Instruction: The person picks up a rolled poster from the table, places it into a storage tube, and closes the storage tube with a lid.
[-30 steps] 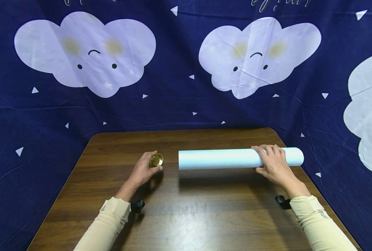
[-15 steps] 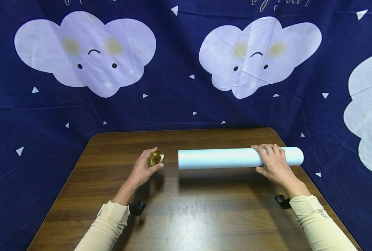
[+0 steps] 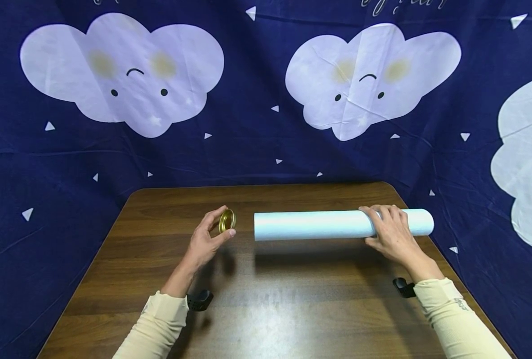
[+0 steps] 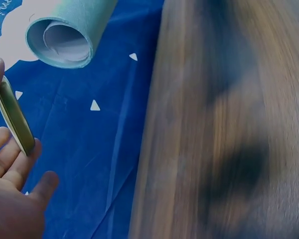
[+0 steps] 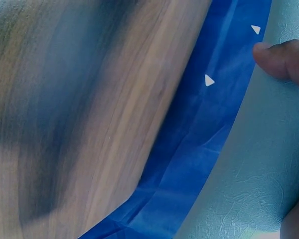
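My left hand [image 3: 203,243] pinches a round gold metal lid [image 3: 227,221] by its rim, between thumb and fingers. The lid stands nearly on edge, and in the left wrist view the lid [image 4: 15,117] shows its thin side. My right hand [image 3: 392,233] grips a long pale blue cardboard tube [image 3: 311,225] near its right end, held level above the table. The tube's left end is uncapped and faces the lid, with a small gap between them. Inside that end, a roll of white paper [image 4: 67,42] shows. In the right wrist view, the thumb [image 5: 284,57] presses on the tube's textured surface.
A brown wooden table [image 3: 266,299] lies beneath both hands, with the tube's shadow on it. Behind and around it hangs a dark blue curtain [image 3: 252,75] printed with white clouds and triangles. Black wrist devices [image 3: 200,300] sit at both wrists.
My left hand has risen slightly and turned the lid from facing upward to nearly on edge, its face swung toward the tube. The right hand and tube stay almost where they were.
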Available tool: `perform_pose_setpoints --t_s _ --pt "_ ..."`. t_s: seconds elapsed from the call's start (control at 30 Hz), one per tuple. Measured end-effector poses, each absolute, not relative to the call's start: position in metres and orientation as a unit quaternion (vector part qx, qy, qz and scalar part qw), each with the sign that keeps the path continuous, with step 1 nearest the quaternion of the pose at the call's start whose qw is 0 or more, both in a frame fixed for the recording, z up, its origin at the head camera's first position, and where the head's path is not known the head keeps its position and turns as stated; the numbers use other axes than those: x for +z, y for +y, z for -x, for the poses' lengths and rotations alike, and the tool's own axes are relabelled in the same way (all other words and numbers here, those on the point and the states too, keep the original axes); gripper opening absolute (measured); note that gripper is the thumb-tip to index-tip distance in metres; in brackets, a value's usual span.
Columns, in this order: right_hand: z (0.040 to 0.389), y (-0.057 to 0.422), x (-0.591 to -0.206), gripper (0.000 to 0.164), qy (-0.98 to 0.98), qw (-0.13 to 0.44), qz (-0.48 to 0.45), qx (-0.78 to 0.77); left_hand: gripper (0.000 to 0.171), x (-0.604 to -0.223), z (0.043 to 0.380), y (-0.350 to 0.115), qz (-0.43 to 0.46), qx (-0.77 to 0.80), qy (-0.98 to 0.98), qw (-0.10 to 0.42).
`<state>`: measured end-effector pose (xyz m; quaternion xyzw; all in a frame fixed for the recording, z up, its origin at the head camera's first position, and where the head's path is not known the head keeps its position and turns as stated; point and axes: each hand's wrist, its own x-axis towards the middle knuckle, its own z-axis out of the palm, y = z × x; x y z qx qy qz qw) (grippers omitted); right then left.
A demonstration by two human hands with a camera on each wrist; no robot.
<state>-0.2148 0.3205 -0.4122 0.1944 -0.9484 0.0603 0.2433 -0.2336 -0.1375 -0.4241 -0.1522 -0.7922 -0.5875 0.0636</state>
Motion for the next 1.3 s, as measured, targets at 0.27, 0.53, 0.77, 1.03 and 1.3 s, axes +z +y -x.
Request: perform_pose_setpoints --t_s 0.27,0.53,0.77,1.03,1.3 --pt "0.214 0.321 -0.412 0.084 -0.948 0.244 -0.193 0.064 0.061 -0.426 0.23 -0.13 0.137 -0.634 -0.758 0.062" --pt "0.213 0.32 -0.409 0.083 -0.951 0.238 -0.185 0.067 0.061 -0.428 0.227 -0.12 0.127 -0.686 -0.715 0.047" --pt "0.212 0.318 -0.408 0.083 -0.955 0.23 -0.177 0.067 0.06 -0.431 0.226 -0.109 0.124 -0.722 -0.679 0.048" --pt "0.211 0.317 -0.407 0.085 -0.952 0.235 -0.183 0.071 0.06 -0.437 0.224 -0.1 0.111 -0.747 -0.655 0.034" --pt "0.211 0.317 -0.408 0.084 -0.952 0.236 -0.181 0.071 0.06 -0.439 0.223 -0.095 0.118 -0.763 -0.636 0.013"
